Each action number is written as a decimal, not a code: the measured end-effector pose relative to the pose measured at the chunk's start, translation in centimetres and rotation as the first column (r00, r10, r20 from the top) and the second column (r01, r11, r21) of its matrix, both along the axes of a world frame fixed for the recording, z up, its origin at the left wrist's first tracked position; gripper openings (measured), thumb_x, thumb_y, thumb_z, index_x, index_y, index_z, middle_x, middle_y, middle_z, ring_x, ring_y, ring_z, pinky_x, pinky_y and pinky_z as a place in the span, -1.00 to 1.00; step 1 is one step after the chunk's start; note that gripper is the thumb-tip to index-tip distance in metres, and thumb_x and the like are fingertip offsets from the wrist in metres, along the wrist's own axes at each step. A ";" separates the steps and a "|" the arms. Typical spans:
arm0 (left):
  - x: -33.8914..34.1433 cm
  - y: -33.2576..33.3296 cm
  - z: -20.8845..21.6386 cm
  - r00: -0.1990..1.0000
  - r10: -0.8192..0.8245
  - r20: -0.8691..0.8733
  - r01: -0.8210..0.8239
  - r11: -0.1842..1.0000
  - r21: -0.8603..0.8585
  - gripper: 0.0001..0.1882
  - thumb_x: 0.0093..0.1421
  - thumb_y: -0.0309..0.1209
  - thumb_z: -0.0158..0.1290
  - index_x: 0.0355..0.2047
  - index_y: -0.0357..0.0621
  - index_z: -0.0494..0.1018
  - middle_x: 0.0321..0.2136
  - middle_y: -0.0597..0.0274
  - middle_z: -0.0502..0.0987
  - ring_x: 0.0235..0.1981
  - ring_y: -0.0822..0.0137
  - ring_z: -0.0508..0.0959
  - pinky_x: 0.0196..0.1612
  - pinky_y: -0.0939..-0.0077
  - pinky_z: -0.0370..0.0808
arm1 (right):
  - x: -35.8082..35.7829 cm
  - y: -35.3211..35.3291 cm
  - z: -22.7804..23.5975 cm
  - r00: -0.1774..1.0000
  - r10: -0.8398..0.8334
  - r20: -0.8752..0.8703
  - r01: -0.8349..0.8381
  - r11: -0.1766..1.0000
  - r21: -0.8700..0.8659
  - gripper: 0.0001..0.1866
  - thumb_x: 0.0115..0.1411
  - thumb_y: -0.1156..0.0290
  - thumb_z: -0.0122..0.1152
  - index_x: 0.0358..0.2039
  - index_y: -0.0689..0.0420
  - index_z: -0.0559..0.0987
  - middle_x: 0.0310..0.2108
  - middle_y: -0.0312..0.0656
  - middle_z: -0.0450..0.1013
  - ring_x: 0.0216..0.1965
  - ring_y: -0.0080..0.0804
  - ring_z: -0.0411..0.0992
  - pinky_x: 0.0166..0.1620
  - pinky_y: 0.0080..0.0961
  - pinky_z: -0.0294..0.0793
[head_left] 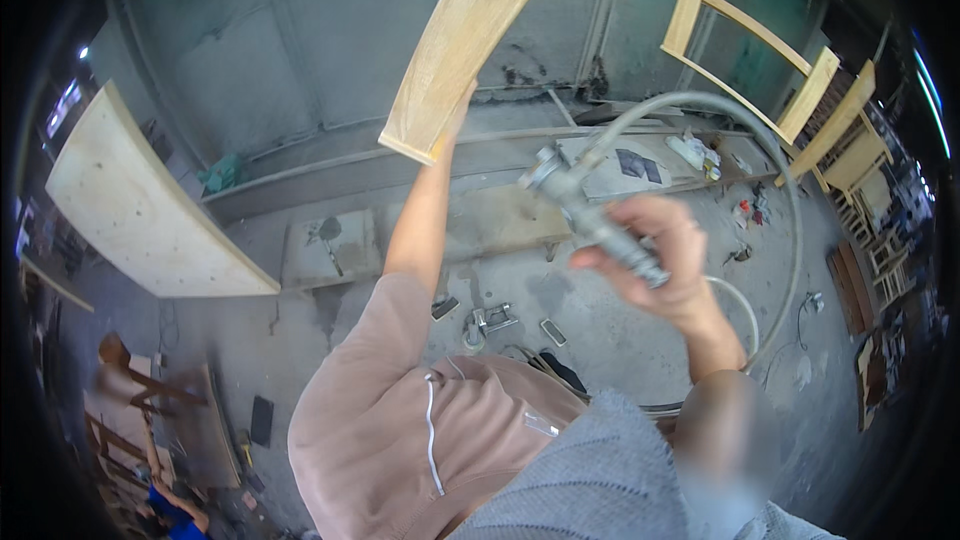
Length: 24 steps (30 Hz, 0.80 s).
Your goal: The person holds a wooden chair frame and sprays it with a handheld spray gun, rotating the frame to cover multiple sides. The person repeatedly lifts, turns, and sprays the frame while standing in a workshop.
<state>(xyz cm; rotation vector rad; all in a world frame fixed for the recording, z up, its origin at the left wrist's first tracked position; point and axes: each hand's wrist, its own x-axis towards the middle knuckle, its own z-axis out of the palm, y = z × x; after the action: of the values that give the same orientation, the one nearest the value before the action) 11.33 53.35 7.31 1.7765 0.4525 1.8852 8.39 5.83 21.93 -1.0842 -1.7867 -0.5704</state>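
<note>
A pale, slightly curved wooden furniture piece [450,60] with a small square block on its face rises in front of me. My left hand [466,103] holds it up from behind; most of the fingers are hidden by the wood. In my right hand [672,245] is a grey metal spray gun [590,212], gripped around its body and blurred by motion. The gun tilts up and left, its front end apart from the wooden piece. A pale hose [790,240] loops from the gun around to the right of my forearm.
On the left stands a large pale curved panel [150,200]. A wooden frame [750,30] is at upper right, with wooden chairs [880,265] beyond. Another spray gun [490,320] lies on the floor. A person in blue [180,512] is at lower left.
</note>
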 end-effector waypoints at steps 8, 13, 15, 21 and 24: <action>-1.5 -4.1 2.4 0.985 -0.042 0.170 -0.004 0.965 0.261 -0.32 0.23 -0.11 0.31 0.25 -0.16 0.39 0.17 0.04 0.47 0.21 0.10 0.48 0.26 0.14 0.46 | 6.6 -5.6 10.5 0.898 -0.441 0.012 0.396 0.819 0.415 -0.34 0.15 0.67 0.50 0.17 0.37 0.30 -0.12 -0.03 0.58 -0.22 -0.31 0.68 -0.18 -0.51 0.69; -0.7 -4.6 3.3 0.969 -0.005 0.247 -0.074 0.947 0.311 -0.28 0.19 -0.18 0.34 0.27 -0.18 0.34 0.19 0.01 0.42 0.24 0.05 0.45 0.27 0.07 0.45 | 3.8 -5.6 2.9 0.897 -0.351 0.270 0.300 0.930 0.215 -0.21 0.04 0.49 0.65 0.17 0.32 0.31 -0.18 -0.02 0.61 -0.24 -0.24 0.67 -0.23 -0.44 0.67; -0.2 -4.6 3.3 0.960 0.016 0.278 -0.109 0.940 0.324 -0.27 0.18 -0.20 0.35 0.28 -0.19 0.32 0.20 -0.01 0.40 0.25 0.03 0.44 0.28 0.05 0.45 | 1.7 -5.3 -0.9 0.933 -0.241 0.267 0.247 0.969 0.010 -0.20 -0.03 0.40 0.72 0.11 0.32 0.37 -0.20 0.01 0.62 -0.31 -0.21 0.68 -0.32 -0.43 0.66; 1.2 -4.2 2.9 0.929 0.066 0.363 -0.204 0.913 0.355 -0.21 0.14 -0.28 0.38 0.30 -0.21 0.26 0.22 -0.05 0.34 0.28 -0.03 0.39 0.30 -0.03 0.43 | 2.0 -4.7 1.5 0.975 -0.202 0.095 0.206 0.978 -0.041 -0.32 0.06 0.45 0.63 0.12 0.28 0.43 -0.09 -0.03 0.64 -0.28 -0.28 0.71 -0.29 -0.44 0.73; 1.5 -3.9 2.5 0.923 0.147 0.355 -0.284 0.884 0.371 -0.19 0.12 -0.30 0.39 0.31 -0.21 0.25 0.23 -0.08 0.32 0.30 -0.09 0.37 0.32 -0.08 0.40 | 5.4 -5.4 8.5 0.917 -0.361 0.168 0.319 0.918 0.235 -0.37 0.12 0.51 0.56 0.15 0.26 0.42 -0.11 -0.05 0.64 -0.25 -0.38 0.70 -0.29 -0.55 0.69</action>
<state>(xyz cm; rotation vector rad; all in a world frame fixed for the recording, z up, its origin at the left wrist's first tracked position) 12.82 49.42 9.82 1.6706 0.1358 2.5329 13.77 0.46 30.44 -1.2373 -1.6751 -1.0924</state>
